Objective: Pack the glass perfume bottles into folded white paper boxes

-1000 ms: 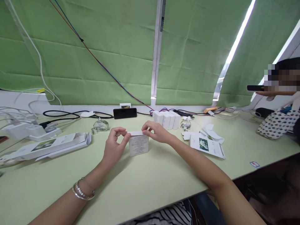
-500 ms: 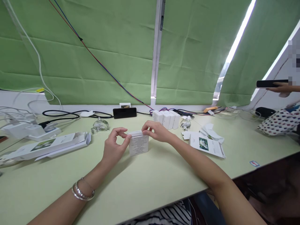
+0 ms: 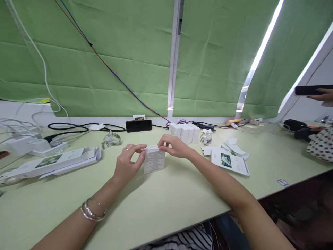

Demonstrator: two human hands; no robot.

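A small white box (image 3: 154, 162) with printed text on its near side stands upright on the pale table (image 3: 161, 208). My left hand (image 3: 130, 158) pinches its top left corner with thumb and forefinger; a ring is on one finger and bracelets are round the wrist. At the top right corner my right hand (image 3: 173, 146) holds the same box between thumb and curled fingers. Behind it several similar white boxes (image 3: 184, 133) stand in a row. A clear glass bottle (image 3: 112, 139) is at the left, and another glass bottle (image 3: 206, 137) at the right.
An opened white carton (image 3: 65, 161) lies at the left beside power adapters (image 3: 31, 142) and cables. A black phone (image 3: 138, 125) leans at the back. Torn packaging (image 3: 229, 160) with a flower picture lies right. Another person's hand (image 3: 321, 94) holds a dark object at the far right.
My left forefinger has moved onto the box's top edge, and the top now looks flatter. The other person's hand and the patterned cloth have shifted right.
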